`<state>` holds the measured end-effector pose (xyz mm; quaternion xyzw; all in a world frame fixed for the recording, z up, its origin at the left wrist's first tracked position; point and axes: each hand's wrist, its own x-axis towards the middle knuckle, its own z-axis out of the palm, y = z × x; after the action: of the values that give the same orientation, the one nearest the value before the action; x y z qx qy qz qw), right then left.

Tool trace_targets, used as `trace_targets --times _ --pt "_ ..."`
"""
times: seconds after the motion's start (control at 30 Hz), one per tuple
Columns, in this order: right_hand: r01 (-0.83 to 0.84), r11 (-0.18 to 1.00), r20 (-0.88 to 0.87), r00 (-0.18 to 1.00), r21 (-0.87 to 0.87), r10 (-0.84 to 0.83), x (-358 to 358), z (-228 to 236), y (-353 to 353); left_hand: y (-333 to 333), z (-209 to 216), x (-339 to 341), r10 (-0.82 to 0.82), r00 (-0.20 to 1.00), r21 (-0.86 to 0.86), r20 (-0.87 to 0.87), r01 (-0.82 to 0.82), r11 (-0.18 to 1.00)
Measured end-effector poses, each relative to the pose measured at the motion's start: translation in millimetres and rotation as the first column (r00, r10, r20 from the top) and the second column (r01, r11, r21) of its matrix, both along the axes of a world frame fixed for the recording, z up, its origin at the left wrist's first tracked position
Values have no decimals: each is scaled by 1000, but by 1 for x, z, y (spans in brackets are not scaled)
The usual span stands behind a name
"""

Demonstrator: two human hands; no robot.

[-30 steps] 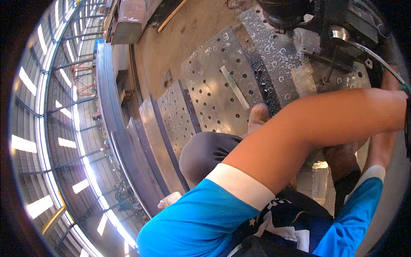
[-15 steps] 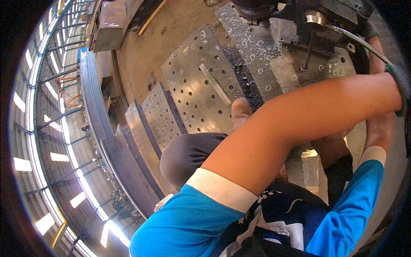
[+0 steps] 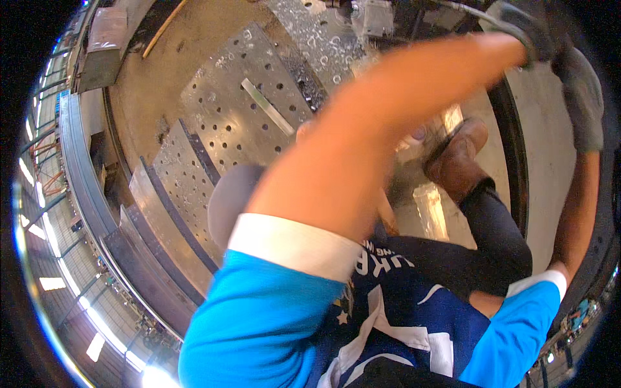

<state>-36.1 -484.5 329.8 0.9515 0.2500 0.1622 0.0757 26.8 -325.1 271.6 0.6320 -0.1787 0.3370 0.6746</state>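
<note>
Grey-gloved left hand hung near grey-gloved right hand, grips indiscernible; pale metal strip lay toward right edge of perforated steel plate

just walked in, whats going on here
A person in a blue-sleeved shirt has both gloved hands close together at the upper right of the view. The left hand is by the end of a thin pale rod or cable; whether it grips it is hard to tell. The right hand is just beside it, and what it holds, if anything, can't be made out. Away to the left, a pale strip lies on a metal plate with holes.
</note>
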Motion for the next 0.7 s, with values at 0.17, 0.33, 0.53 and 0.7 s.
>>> trace_targets --times 0.17,0.33,0.53,0.7 --pt "-115 992 -1 993 41 116 12 -52 -63 207 -59 -53 -368 907 500 -203 420 758" --pt "-113 966 27 994 231 110 -10 -138 -43 415 -184 -147 520 604 640 -604 -20 768" --pt "562 817 -267 813 129 -517 -22 -242 15 481 -318 -225 822 30 816 -569 145 560" --pt "466 852 22 874 237 -485 -19 -300 34 480 -366 -215 735 -156 733 -660 76 676"
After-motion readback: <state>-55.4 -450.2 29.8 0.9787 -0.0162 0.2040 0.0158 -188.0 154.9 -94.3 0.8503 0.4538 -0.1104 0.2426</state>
